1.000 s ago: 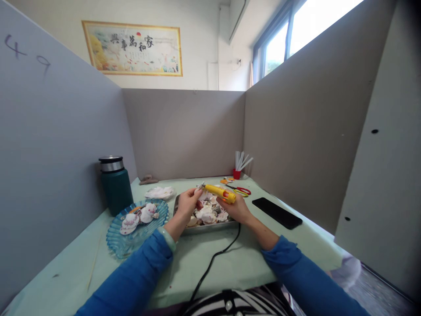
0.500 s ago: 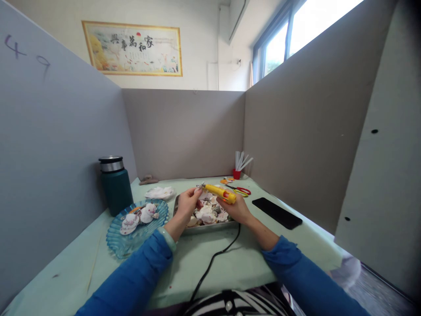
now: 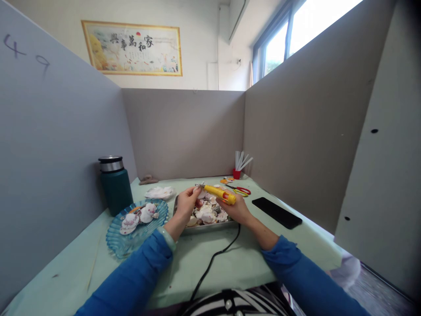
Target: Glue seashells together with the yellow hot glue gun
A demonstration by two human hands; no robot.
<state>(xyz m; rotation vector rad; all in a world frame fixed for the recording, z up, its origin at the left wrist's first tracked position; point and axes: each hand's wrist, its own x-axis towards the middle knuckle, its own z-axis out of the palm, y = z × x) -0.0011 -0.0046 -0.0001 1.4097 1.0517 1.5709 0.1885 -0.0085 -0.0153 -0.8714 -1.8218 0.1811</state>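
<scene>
My right hand [image 3: 237,210] is wrapped around a yellow hot glue gun [image 3: 215,192], its tip pointing left and a black cord [image 3: 217,254] trailing down toward me. The fingers of my left hand [image 3: 186,202] are pinched together at the gun's tip, on a small pale piece that looks like a seashell [image 3: 199,186]; its shape is mostly hidden. Both hands are above a metal tray [image 3: 210,227] heaped with seashells [image 3: 206,214]. To the left, a blue scalloped glass plate [image 3: 115,241] bears shell figures [image 3: 148,212] with reddish speckles.
A dark green bottle [image 3: 115,188] stands behind the plate, near a crumpled white tissue [image 3: 160,193]. Red-handled scissors [image 3: 241,191], a red cup [image 3: 236,174] of white glue sticks [image 3: 241,160] and a black phone [image 3: 276,213] lie right. Grey partitions [image 3: 184,131] enclose the table on three sides.
The small piece in my left fingers and the tip of the glue gun have shifted very slightly. Everything else stays in place.
</scene>
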